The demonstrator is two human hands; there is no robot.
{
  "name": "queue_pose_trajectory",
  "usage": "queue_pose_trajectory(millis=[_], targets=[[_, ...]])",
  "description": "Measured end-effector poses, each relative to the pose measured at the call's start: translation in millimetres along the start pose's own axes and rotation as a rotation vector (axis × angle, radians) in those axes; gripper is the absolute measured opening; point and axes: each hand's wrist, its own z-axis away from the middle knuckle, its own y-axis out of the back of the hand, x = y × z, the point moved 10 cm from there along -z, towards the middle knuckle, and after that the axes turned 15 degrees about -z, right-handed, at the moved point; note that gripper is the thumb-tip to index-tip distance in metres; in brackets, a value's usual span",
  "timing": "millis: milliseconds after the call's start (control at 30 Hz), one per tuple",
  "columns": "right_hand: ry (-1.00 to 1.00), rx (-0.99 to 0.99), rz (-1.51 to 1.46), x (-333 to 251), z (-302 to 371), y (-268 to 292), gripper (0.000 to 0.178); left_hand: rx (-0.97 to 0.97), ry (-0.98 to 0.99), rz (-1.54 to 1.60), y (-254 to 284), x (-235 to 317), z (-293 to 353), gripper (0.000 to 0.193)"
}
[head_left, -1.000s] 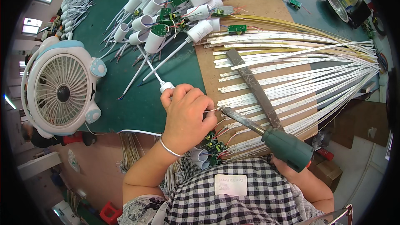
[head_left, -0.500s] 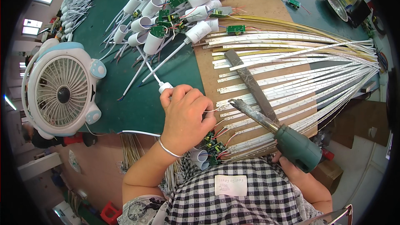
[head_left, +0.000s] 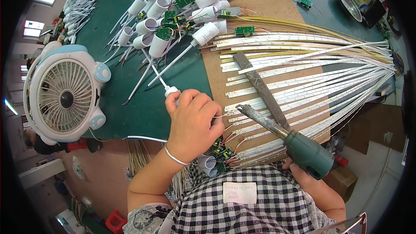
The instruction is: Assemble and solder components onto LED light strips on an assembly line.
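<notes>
My left hand (head_left: 196, 119), wearing a silver bangle, is closed around a white plastic tube housing (head_left: 171, 91) with a white cable at its far end. Thin wires (head_left: 226, 114) reach from its fingers to the ends of the white LED strips (head_left: 299, 90). My right hand (head_left: 299, 174), largely hidden behind the green handle, grips a soldering iron (head_left: 310, 151). The iron's dark tip hovers over or touches the strip ends near those wires; I cannot tell which. A dark flat metal bar (head_left: 262, 89) lies across the strips.
White tube housings with green circuit boards (head_left: 186, 0) are heaped at the far middle. A white and blue fan (head_left: 65, 97) stands at left. Several wired boards (head_left: 223, 154) lie at the near edge. A metal dish (head_left: 349, 6) sits at far right, and brown board (head_left: 214, 71) underlies the strips.
The soldering iron has shifted slightly left and nearer, its tip closer to the wires by my left hand. My left hand has hardly moved and keeps its hold on the tube housing.
</notes>
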Motion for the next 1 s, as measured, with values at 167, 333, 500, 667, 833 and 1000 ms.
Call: queue_pose_trajectory(millis=[167,333,500,667,833,1000], targets=[[-0.036,0.005,-0.043,2.9,0.7,0.6,0.042,-0.024,-0.001,0.094,2.5,2.3,-0.4,0.014],[-0.032,0.005,-0.030,4.4,2.2,0.7,0.041,0.005,-0.009,0.161,-2.4,0.4,1.8,0.015],[-0.053,0.018,-0.070,3.3,1.9,2.7,0.041,0.038,-0.047,0.164,-2.1,3.6,1.7,0.015],[-0.020,0.025,-0.049,1.1,-0.1,3.3,0.041,0.060,-0.030,0.200,-5.1,0.5,0.7,0.016],[-0.153,0.129,-0.116,8.9,2.4,5.4,0.024,0.100,-0.086,0.189,-3.5,4.0,0.1,0.016],[-0.052,0.031,-0.064,-0.5,-2.5,0.2,0.031,0.096,-0.105,0.187,-4.5,5.5,-0.9,0.017]])
